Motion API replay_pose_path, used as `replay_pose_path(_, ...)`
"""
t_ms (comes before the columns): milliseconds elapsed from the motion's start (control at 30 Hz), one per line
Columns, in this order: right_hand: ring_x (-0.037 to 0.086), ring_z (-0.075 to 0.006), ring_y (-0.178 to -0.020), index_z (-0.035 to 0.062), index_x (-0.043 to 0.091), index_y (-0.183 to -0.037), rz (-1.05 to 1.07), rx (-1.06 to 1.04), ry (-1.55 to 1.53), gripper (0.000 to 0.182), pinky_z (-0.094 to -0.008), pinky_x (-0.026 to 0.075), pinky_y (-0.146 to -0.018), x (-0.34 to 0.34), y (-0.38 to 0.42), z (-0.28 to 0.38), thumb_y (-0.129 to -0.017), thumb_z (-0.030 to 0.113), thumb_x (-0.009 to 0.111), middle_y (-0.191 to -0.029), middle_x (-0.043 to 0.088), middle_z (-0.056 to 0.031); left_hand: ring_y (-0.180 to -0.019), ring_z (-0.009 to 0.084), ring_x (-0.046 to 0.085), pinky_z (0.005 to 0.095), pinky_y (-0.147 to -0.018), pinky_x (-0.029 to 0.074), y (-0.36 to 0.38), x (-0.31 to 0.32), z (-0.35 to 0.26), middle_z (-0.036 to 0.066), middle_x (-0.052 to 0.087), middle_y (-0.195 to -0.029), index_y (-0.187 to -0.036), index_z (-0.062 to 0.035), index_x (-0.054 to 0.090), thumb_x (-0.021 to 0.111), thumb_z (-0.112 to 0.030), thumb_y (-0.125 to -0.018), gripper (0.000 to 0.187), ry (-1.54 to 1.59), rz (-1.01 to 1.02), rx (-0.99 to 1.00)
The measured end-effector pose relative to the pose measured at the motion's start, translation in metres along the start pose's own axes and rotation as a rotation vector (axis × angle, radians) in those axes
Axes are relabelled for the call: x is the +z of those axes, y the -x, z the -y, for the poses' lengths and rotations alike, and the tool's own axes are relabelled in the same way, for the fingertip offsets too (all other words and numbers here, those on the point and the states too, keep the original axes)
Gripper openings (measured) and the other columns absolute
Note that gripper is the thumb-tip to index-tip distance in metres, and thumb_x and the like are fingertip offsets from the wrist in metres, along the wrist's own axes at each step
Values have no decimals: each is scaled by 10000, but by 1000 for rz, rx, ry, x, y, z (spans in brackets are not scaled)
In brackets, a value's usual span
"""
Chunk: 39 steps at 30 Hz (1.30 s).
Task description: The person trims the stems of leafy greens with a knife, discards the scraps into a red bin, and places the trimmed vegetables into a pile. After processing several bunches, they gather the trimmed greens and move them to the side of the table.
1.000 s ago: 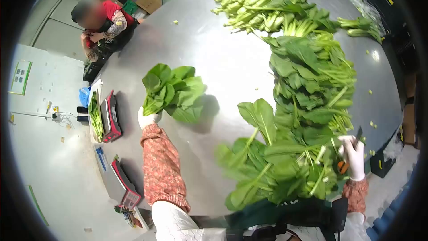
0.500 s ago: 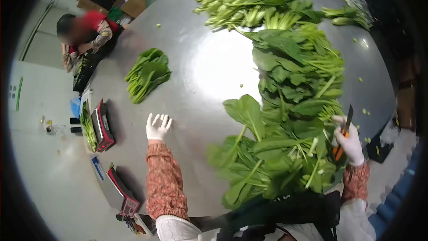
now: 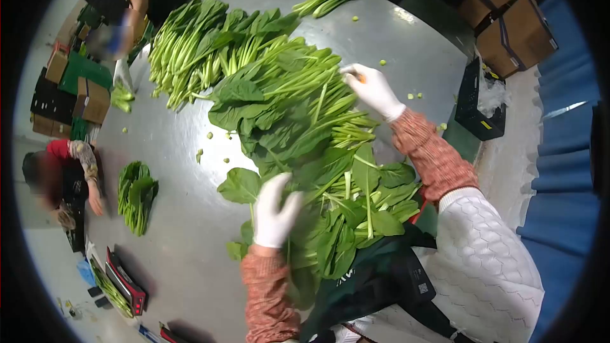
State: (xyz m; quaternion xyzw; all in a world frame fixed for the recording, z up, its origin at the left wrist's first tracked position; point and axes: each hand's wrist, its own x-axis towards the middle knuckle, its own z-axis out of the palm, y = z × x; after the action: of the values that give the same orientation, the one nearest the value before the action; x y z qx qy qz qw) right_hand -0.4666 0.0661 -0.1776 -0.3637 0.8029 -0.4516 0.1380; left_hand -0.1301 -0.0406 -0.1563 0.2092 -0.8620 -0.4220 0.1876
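My left hand (image 3: pixel 274 211), in a white glove, is over the near left leaves of the pile of leafy greens (image 3: pixel 292 98). Its thumb stands apart from the fingers, and nothing shows in its grasp. Farther out, my right hand (image 3: pixel 376 92), gloved as well, is curled at the stem ends along the pile's right side. A bit of the orange knife handle (image 3: pixel 362 79) shows between its fingers; the blade is out of sight. Loose leaves and cut stems (image 3: pixel 368 203) lie close in front of my apron (image 3: pixel 375 273).
A small bunch of greens (image 3: pixel 136 197) lies to the left on the metal table (image 3: pixel 190 228), near a red-edged scale (image 3: pixel 125 282). Two other people stand along the far left side, one holding greens (image 3: pixel 122 98). A black crate (image 3: pixel 481 105) and cardboard boxes (image 3: pixel 516 38) are at right.
My view has swung to the right. My left hand has come from the bare tabletop to the pile's leaves, and my right hand has reached farther along the stems with the knife.
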Motion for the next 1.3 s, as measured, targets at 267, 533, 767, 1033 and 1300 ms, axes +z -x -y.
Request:
replay_pose_path(267,657,-359,-975,54,640,-1181,180,-326,408,377,-439,528,-862,18,-44,-16,-825,176,612,-1209,614,-157,-899,380,650,453,-820,513,18,82,5,167,686,-973,-1035,-36,683,708,-331,-850,348,-264,466,82)
replay_pose_path(533,634,-157,-709,37,668,-963,263,-152,4,178,-322,507,-680,-2,15,-14,-847,160,726,-727,660,-70,-934,366,650,438,-842,508,28,74,-11,166,696,-1022,-1026,-35,679,725,-263,-833,303,-146,239,53)
replay_pose_path(767,563,-68,-709,0,677,-984,505,-47,-255,198,-249,481,-668,-46,98,74,-875,161,715,-778,654,-27,-1056,298,611,455,-996,431,-11,43,-119,109,653,-1127,-1149,-52,652,741,-13,-749,412,-562,-376,439)
replay_pose_path(1033,728,-203,-881,27,568,-1321,231,-212,-201,509,-301,557,-752,-23,160,61,-823,-71,613,-998,710,-166,-758,192,615,301,-690,490,6,61,-102,88,641,-888,-1015,13,632,719,-40,-870,177,-63,-225,-39)
replay_pose_path(1300,690,-241,-647,82,638,-1244,282,44,-116,328,-335,539,-629,-5,174,27,-918,116,615,-756,689,-140,-669,240,588,307,-642,484,15,58,-114,117,609,-828,-1022,22,653,679,8,-861,163,197,-123,-143)
